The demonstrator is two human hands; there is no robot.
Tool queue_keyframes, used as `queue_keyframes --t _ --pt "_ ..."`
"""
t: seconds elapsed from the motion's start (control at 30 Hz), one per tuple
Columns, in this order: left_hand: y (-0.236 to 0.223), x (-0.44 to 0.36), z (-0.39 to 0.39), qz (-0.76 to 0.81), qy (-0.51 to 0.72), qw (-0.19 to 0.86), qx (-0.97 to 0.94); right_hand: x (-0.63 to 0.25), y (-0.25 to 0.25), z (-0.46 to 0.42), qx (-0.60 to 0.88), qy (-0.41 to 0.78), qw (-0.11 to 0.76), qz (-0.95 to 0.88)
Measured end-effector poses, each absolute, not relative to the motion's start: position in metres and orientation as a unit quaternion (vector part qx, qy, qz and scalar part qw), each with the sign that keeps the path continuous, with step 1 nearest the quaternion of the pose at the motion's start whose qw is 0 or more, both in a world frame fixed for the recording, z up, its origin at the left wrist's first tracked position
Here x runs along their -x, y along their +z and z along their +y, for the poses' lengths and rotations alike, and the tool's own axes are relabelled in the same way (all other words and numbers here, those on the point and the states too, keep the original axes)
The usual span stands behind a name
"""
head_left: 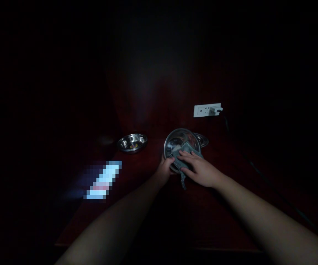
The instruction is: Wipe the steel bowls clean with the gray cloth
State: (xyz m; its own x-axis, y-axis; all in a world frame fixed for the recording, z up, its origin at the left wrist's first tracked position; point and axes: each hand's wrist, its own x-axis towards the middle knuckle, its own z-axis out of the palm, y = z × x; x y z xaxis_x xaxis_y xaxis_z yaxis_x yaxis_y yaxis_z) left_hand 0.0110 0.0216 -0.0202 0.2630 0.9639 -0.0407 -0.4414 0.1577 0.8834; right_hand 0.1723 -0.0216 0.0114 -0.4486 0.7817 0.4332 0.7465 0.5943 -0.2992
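Fingers of the right hand (pixel 201 171) are spread over a grey-green fabric cloth (pixel 180 163), which is laid against the inside of a round, shiny steel bowl (pixel 172 141). The bowl, tilted over a dark red tabletop (pixel 139 173), is gripped at its lower left rim by the left hand (pixel 163 171); a shallow, shiny metal dish (pixel 132 142) is placed farther left on the tabletop.

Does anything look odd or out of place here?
The bright patch at left looks odd: it's all coarse blocks, so its details are lost. The metal bowl tilts, but the left hand holds it. No spill shows, though much is dark.
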Motion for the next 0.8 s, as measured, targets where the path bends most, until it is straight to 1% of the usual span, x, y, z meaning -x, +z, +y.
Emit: queue_keyframes --t 0.17,0.5,0.67,0.8 --pt "-0.019 -0.010 0.018 0.279 0.529 0.690 -0.408 -0.171 0.014 -0.024 0.445 0.037 0.268 -0.854" --pt "-0.013 -0.011 0.011 0.182 0.541 0.716 -0.401 -0.170 0.018 -0.033 0.364 0.120 0.281 -0.880" --pt "-0.018 -0.013 0.014 0.207 0.558 0.692 -0.408 -0.169 0.020 -0.035 0.322 0.151 0.304 -0.884" --pt "-0.020 -0.014 0.015 0.221 0.561 0.683 -0.412 -0.168 0.019 -0.033 0.330 0.152 0.302 -0.882"
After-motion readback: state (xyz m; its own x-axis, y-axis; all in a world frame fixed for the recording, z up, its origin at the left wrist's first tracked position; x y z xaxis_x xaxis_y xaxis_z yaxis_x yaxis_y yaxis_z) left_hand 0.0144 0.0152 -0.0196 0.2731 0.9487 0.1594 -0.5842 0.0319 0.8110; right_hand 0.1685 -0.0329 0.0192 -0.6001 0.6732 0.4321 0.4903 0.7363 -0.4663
